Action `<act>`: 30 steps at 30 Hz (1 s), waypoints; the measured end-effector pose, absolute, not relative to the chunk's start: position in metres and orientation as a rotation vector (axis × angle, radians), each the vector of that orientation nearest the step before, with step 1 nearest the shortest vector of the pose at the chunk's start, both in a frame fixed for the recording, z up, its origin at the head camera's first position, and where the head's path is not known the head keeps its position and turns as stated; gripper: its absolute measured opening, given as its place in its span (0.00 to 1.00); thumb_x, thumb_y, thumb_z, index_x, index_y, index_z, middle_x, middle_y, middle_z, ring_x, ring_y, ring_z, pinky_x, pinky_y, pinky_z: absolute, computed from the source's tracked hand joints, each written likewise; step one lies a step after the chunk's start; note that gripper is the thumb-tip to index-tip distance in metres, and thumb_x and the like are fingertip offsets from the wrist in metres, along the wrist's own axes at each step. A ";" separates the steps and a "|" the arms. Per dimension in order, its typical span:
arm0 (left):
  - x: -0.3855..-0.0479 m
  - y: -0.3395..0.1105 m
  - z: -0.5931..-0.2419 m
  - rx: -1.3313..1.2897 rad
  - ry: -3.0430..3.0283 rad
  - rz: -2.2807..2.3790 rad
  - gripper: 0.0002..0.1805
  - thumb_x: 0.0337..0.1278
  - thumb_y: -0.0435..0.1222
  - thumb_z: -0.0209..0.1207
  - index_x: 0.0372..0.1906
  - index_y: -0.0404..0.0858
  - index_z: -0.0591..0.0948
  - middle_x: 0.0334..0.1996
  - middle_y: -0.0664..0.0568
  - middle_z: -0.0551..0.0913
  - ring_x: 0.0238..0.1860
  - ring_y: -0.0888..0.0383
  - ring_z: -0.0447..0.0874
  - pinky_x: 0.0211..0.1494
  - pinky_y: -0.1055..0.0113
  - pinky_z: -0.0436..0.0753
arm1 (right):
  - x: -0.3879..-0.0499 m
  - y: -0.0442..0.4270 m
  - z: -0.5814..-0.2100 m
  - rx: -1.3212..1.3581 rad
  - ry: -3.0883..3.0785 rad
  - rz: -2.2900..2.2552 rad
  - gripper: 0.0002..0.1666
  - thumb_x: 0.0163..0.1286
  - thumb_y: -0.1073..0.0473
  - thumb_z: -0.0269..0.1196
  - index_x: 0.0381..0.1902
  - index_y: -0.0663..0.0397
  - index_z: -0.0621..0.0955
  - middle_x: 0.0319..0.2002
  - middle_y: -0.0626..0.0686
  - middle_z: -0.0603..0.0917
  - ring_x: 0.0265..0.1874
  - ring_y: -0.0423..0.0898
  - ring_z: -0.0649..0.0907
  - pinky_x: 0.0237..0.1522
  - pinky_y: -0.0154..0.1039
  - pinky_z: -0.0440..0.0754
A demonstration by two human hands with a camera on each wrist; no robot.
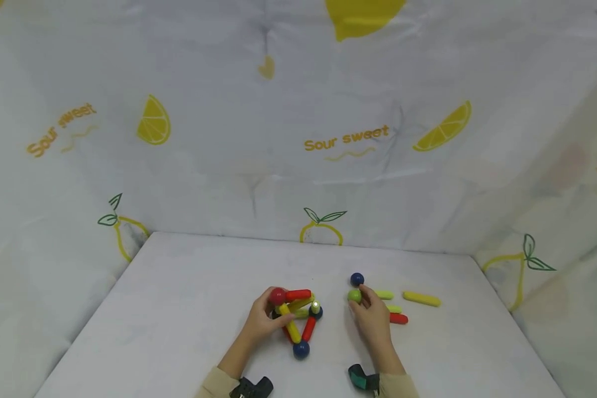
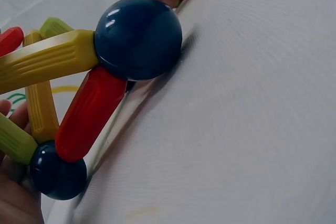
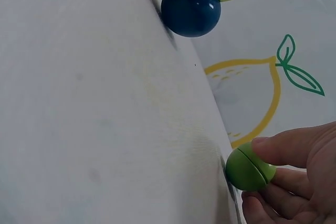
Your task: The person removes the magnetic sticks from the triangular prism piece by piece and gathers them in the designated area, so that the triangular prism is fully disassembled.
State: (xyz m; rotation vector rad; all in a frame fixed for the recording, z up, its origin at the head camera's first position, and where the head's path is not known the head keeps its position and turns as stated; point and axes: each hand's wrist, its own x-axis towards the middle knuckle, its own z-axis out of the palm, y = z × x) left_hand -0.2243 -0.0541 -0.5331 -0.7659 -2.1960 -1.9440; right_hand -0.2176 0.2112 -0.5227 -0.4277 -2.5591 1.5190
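My left hand (image 1: 261, 320) grips a frame of rods and balls near its red ball (image 1: 277, 297), the thumb on a yellow rod (image 1: 291, 325). That rod runs down to a blue ball (image 1: 301, 350), joined by a red rod (image 1: 309, 329) to another blue ball (image 1: 318, 314). A light green rod (image 1: 315, 304) stands end-up on this second ball. In the left wrist view, a blue ball (image 2: 58, 171) lies by the left fingers. To the right, thumb and fingers of my right hand (image 1: 373, 320) pinch a green ball (image 3: 249, 167) on the table.
Just behind the green ball sits a loose blue ball (image 1: 357, 279). Light green rods (image 1: 384, 294) and a red rod (image 1: 399, 319) lie beside the right hand, partly hidden by it. Farther right is a yellow rod (image 1: 422, 299). A lemon-printed cloth (image 1: 219, 182) hangs behind the white table (image 1: 179, 287).
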 end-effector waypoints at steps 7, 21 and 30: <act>-0.223 -0.052 -0.534 -0.746 -2.231 -1.914 0.24 0.47 0.31 0.67 0.52 0.37 0.74 0.47 0.49 0.81 0.51 0.64 0.79 0.60 0.74 0.75 | -0.214 0.214 -0.520 -0.398 -2.518 1.543 0.31 0.63 0.64 0.62 0.64 0.63 0.69 0.63 0.66 0.71 0.64 0.58 0.72 0.63 0.46 0.72; -0.211 -0.056 -0.516 -0.817 -2.112 -1.932 0.15 0.54 0.23 0.56 0.48 0.24 0.74 0.43 0.34 0.80 0.47 0.53 0.81 0.57 0.74 0.78 | -0.205 0.186 -0.496 -0.154 -2.477 1.501 0.27 0.63 0.64 0.64 0.60 0.58 0.73 0.59 0.59 0.77 0.60 0.53 0.77 0.61 0.45 0.74; -0.206 -0.055 -0.505 -0.800 -2.104 -1.956 0.12 0.58 0.23 0.54 0.47 0.24 0.75 0.41 0.33 0.80 0.45 0.51 0.81 0.56 0.73 0.78 | -0.201 0.168 -0.494 0.140 -2.390 1.727 0.23 0.62 0.66 0.65 0.56 0.56 0.77 0.56 0.55 0.80 0.58 0.49 0.78 0.58 0.34 0.76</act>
